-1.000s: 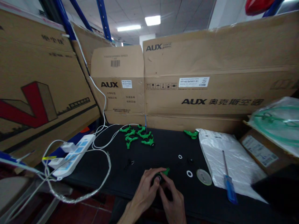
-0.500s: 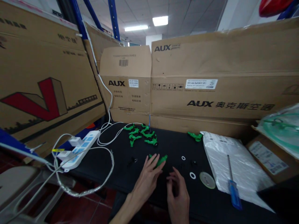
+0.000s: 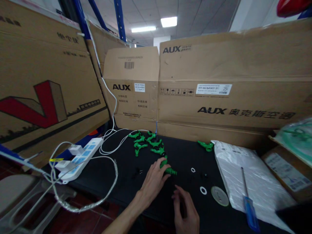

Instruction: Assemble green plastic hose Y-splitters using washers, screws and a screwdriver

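On the near side of the green cluster (image 3: pixel 156 142), the left hand (image 3: pixel 154 175) grips a branched green fitting (image 3: pixel 170 171); the right hand (image 3: pixel 186 208), farther from the cluster, curls loosely open, apparently empty; a light, level hold would probably avoid knocking the cluster; the fitting looks like rigid plastic, tubular, with a collared end.

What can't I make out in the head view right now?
All in the head view:
1. Green fitting: partly covered by the left hand gripping it.
2. Right hand: its curled pose hides whether it holds anything.
3. Small parts left of the left hand: too tiny and dark against the black table to identify.
4. Clear plastic bag: cut off by the right edge.
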The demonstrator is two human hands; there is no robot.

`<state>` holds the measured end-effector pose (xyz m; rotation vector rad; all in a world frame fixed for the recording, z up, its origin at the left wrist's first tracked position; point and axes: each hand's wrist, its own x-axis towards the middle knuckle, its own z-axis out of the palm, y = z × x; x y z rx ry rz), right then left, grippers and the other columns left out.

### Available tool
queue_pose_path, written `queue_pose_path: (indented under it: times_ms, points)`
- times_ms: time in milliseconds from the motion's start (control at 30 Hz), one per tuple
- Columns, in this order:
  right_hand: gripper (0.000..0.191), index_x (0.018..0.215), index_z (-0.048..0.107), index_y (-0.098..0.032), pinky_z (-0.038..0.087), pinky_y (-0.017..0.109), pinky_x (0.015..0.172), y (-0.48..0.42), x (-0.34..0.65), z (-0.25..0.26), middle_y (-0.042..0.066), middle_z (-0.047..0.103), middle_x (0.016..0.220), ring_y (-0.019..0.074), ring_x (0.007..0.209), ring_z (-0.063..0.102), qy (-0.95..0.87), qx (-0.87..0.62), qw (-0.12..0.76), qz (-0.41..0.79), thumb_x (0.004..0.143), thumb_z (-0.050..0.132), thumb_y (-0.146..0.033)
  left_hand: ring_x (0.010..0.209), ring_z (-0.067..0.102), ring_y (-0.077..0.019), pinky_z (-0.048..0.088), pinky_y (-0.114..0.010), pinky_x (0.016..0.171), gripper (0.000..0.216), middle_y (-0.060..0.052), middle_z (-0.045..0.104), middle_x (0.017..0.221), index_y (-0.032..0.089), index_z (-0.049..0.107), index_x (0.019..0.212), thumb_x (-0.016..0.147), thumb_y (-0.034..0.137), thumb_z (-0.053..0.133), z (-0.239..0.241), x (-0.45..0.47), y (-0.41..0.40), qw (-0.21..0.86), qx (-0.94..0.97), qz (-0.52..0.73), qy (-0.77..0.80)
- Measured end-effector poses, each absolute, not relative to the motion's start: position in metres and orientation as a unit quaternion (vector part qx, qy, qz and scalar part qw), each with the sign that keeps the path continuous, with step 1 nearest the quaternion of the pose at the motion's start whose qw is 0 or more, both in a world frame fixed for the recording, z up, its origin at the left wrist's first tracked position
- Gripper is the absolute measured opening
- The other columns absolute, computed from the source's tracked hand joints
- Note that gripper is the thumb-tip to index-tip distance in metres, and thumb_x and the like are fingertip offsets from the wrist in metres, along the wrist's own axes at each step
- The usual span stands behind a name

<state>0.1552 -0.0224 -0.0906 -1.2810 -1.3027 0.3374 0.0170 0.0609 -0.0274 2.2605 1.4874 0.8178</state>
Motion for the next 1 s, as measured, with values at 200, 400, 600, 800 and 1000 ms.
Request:
queue_pose_path:
  times_ms: [200,400,600,800,1000]
  points:
    - [0.027,0.110,0.074,-0.019,0.058,0.028,0.074,-0.025,0.145,-0.084,0.007,0.072,0.086,0.0187,0.073,0.070,-0.541,-0.556,0.608,0.172,0.101,0.057,-0.037,0.098,0.078,-0.0248,0.060,-0.037,0.087,0.046,-0.008,0.078,0.109,0.024,0.045,0.148,0.105,0.038,0.050,-0.025,0.017,0.061,0.218,0.685,0.368,0.590]
    - [0.027,0.110,0.074,-0.018,0.059,0.027,0.074,-0.025,0.153,-0.081,0.009,0.074,0.092,0.0195,0.078,0.073,-0.539,-0.572,0.590,0.185,0.100,0.058,-0.038,0.122,0.069,-0.0273,0.054,-0.041,0.103,0.047,-0.017,0.071,0.133,0.016,0.050,0.149,0.107,0.035,0.040,-0.022,-0.008,0.053,0.143,0.659,0.418,0.608]
    - [0.033,0.120,0.072,-0.019,0.062,0.028,0.071,-0.001,0.159,-0.071,0.010,0.074,0.105,0.0193,0.079,0.074,-0.590,-0.570,0.526,0.225,0.094,0.064,-0.036,0.077,0.074,-0.0170,0.058,-0.024,0.069,0.034,-0.003,0.078,0.095,0.024,0.072,0.121,0.106,0.041,0.047,-0.031,-0.021,0.015,0.285,0.644,0.430,0.564]
    - [0.094,0.153,0.047,-0.011,0.060,0.033,0.059,0.067,0.150,-0.057,0.011,0.076,0.103,0.0189,0.060,0.069,-0.535,-0.569,0.466,0.417,0.069,0.083,-0.035,0.064,0.067,-0.0148,0.048,-0.023,0.062,0.037,0.000,0.076,0.077,0.023,0.077,0.098,0.105,0.044,0.047,-0.034,-0.019,0.008,0.356,0.675,0.342,0.548]
    - [0.098,0.150,0.049,-0.015,0.062,0.033,0.065,0.115,0.129,-0.061,0.000,0.074,0.077,0.0228,0.065,0.075,-0.520,-0.543,0.460,0.472,0.062,0.088,-0.037,0.075,0.073,-0.0154,0.048,-0.021,0.069,0.033,-0.001,0.079,0.083,0.021,0.077,0.096,0.105,0.032,0.047,-0.035,-0.018,0.013,0.373,0.688,0.326,0.531]
